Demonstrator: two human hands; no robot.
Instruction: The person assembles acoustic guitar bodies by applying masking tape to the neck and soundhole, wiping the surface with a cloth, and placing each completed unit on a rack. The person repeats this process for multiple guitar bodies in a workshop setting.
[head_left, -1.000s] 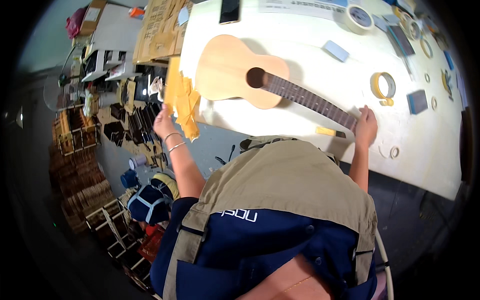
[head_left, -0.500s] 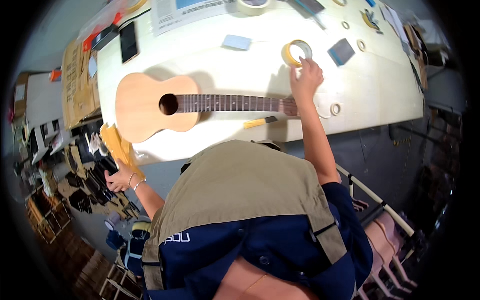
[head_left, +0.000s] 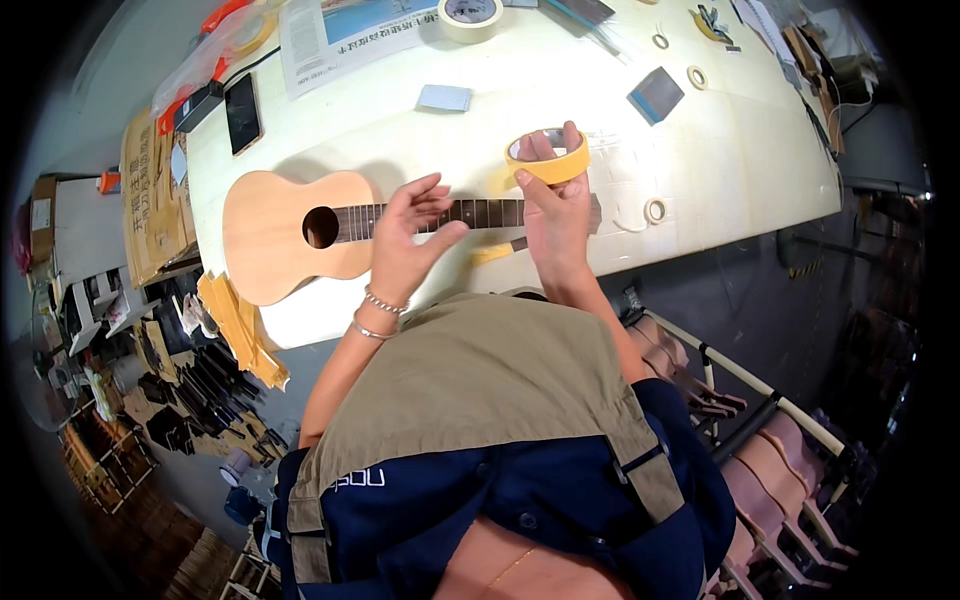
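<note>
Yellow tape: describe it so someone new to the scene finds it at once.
On the white table, find the guitar and follow its neck rightward to the right hand. The yellow tape is the ring held there. Unlike the white roll lying farther back, it is yellow, and it alone among the rolls is held.

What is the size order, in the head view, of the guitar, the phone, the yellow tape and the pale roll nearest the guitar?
1. Guitar
2. Yellow tape and phone: unsure; they look close, and the tape seems nearer the camera.
3. Pale roll
</note>
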